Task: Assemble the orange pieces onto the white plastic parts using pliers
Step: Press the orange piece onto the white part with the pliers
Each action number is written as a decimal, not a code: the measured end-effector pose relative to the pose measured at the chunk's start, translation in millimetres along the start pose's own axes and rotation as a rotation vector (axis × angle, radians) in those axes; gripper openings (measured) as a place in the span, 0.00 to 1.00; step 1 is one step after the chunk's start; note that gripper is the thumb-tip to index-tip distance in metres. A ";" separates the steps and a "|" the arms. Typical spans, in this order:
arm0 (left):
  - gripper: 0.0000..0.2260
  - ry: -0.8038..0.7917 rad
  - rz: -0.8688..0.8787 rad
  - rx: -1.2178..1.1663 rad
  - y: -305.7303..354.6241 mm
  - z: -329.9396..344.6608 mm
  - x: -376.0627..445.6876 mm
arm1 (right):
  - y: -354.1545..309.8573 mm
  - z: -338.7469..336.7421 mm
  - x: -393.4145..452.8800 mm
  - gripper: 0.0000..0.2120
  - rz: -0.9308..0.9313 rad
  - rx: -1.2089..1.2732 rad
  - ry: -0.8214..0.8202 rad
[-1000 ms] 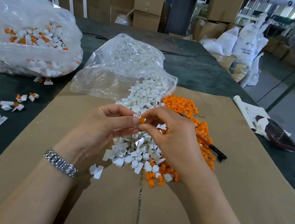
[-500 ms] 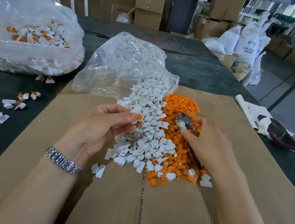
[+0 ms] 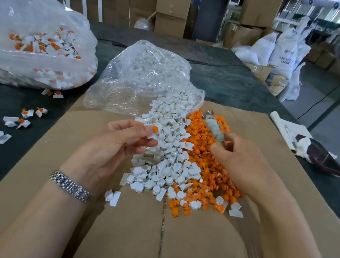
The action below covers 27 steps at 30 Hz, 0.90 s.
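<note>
Blur smears the pliers (image 3: 213,126) in your right hand (image 3: 243,165); only a pale, streaked shape with a metallic tip shows, angled up and away over the orange heap, and whether the plier jaws stand apart or together cannot be told. Your right fingers are curled round the tool's lower end, which your hand hides. Both your forearms are cut off by the bottom edge.

Your left hand (image 3: 111,149) holds one white plastic part (image 3: 152,135) between thumb and forefinger, fingers narrowly closed on it, with an orange piece (image 3: 155,128) sitting at its top. How firmly the orange piece is seated is too small to make out. A metal link bracelet (image 3: 71,185) circles your left wrist.

Loose white parts (image 3: 167,162) form a matte, angular pile spilling from the mouth of a crinkled clear bag (image 3: 141,78); the orange pieces (image 3: 204,169) lie as a knobbly heap touching its right side. Both heaps rest on flat brown cardboard (image 3: 122,230) with a seam down the middle, laid on a dark table (image 3: 224,84).

A second clear bag (image 3: 35,48) at far left holds assembled white-and-orange units, dim through the film. A few assembled units (image 3: 23,118) lie scattered on the table left of the cardboard.
</note>
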<state>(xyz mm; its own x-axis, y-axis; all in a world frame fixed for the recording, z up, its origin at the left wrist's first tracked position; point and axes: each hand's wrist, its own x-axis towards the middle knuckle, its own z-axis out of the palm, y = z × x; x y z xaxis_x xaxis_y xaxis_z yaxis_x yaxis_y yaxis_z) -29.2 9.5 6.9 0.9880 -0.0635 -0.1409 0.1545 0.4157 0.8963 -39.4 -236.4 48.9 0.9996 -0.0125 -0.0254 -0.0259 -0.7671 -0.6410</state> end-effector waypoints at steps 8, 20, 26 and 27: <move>0.10 0.003 0.088 -0.004 3.2 -2.6 0.1 | -34.7 26.8 -26.5 0.12 -0.037 0.151 -0.498; 0.01 0.011 0.103 0.103 -0.5 -4.8 1.6 | -40.1 39.5 -33.3 0.21 -0.147 0.059 -0.401; 0.00 0.006 0.080 0.122 -1.7 -6.4 4.2 | -39.5 59.7 -35.5 0.18 -0.182 -0.009 -0.233; 0.00 0.005 0.073 0.119 -2.0 -6.4 4.5 | -39.4 61.7 -35.2 0.18 -0.181 -0.028 -0.211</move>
<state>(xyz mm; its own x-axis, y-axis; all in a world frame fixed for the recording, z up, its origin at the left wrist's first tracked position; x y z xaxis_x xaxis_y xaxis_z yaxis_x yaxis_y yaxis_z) -25.0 14.2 1.8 0.9967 -0.0325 -0.0750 0.0814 0.3090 0.9476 -74.3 -166.1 27.7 0.9634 0.2578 -0.0733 0.1561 -0.7620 -0.6284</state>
